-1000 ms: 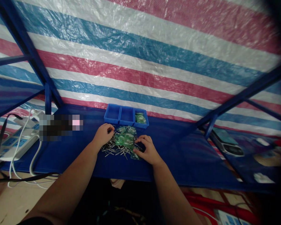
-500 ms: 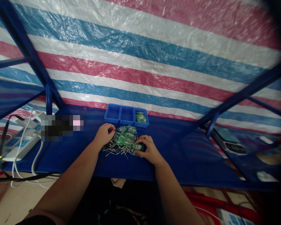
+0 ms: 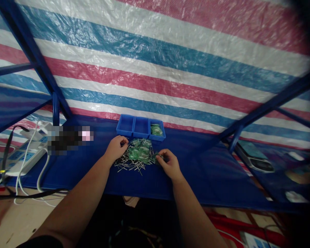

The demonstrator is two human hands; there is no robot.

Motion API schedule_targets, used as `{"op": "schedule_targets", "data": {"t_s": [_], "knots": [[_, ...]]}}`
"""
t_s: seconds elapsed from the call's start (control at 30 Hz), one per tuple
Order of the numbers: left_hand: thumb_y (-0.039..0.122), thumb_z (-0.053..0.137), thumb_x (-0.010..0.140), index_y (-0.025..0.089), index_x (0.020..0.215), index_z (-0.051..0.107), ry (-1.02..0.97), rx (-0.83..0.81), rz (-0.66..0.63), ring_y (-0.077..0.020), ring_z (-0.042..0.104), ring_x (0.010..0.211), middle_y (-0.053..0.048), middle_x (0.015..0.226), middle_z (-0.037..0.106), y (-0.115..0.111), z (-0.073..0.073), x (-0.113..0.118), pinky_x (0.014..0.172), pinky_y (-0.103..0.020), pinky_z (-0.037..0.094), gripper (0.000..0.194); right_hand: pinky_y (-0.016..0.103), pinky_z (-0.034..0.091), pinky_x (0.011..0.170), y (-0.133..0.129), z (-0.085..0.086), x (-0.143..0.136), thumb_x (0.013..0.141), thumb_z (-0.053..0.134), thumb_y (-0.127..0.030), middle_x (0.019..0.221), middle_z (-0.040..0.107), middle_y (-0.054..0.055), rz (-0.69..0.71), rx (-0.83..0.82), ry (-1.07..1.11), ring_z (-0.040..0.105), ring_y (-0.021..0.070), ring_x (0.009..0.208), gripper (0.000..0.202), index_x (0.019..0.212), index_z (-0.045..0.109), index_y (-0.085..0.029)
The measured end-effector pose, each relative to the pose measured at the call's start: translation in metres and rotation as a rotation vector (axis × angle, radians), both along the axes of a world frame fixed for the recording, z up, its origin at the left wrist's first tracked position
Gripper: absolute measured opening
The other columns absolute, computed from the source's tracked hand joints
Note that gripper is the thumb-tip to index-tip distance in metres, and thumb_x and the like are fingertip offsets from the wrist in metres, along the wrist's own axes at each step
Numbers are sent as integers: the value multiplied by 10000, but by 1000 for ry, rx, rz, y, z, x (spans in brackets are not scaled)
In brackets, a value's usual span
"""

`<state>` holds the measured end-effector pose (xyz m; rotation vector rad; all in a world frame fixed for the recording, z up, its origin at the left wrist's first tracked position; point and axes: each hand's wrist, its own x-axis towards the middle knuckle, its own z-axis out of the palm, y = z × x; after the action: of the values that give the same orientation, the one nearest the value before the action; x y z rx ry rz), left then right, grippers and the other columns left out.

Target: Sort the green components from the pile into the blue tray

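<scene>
Green packets (image 3: pixel 138 151) lie just left of the right hand (image 3: pixel 169 164), which pinches another packet (image 3: pixel 155 157).

Right hand (image 3: pixel 170 164): one second ago thumb and fingers stood well apart at the near right corner of the pile of metal pins (image 3: pixel 127 166) and green packets (image 3: pixel 140 152); half a second ago they spanned a small clear packet (image 3: pixel 155 157) there; now the tips have drawn together in a pinch on it. Packet gone from that corner, now just beside the pile's right edge, partly hidden by the fingers. Blue surface (image 3: pixel 151 177) bare where it lay. Whole view shifted slightly.
</scene>
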<state>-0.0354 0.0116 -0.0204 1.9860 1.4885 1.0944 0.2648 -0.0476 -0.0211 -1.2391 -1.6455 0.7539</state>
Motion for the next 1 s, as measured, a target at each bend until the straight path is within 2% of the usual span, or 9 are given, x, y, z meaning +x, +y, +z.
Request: {"op": "schedule_targets", "data": {"t_s": [0.3, 0.47, 0.57, 0.77, 1.0], "knots": [[128, 604, 778, 191, 850, 697, 2, 5, -7, -182, 633, 809, -31, 853, 675, 0, 0, 0, 779, -313, 511, 133, 236, 407, 576, 8, -4, 3, 835, 723, -401, 714, 503, -44, -158, 3, 312, 489, 113, 607, 280, 853, 504, -228], [129, 600, 779, 191, 841, 694, 4, 1, -10, -181, 625, 801, -31, 838, 667, 0, 1, 0, 732, -301, 496, 129, 213, 392, 453, 13, -7, 7, 804, 727, -425, 730, 562, -49, -259, -94, 413, 502, 113, 528, 433, 1138, 515, -250], [126, 599, 775, 191, 842, 696, -7, -2, -7, -176, 623, 787, -30, 838, 663, 0, 1, 0, 722, -297, 493, 135, 215, 411, 421, 16, -13, 11, 810, 710, -430, 719, 572, -53, -304, -114, 429, 505, 110, 494, 419, 1148, 539, -250], [126, 602, 773, 190, 845, 695, 0, -4, -8, -176, 628, 788, -29, 837, 668, 0, -1, 0, 732, -298, 497, 134, 296, 563, 575, 21, -23, 16, 771, 743, -414, 837, 665, 9, -308, -148, 512, 620, 140, 612, 280, 923, 659, -194], [126, 602, 778, 183, 834, 696, 2, 0, -8, -177, 628, 796, -31, 834, 666, 0, 2, 0, 757, -303, 504, 123, 327, 596, 668, 19, -18, 12, 732, 781, -360, 908, 734, 46, -338, -169, 530, 678, 176, 741, 296, 962, 743, -178]]}}
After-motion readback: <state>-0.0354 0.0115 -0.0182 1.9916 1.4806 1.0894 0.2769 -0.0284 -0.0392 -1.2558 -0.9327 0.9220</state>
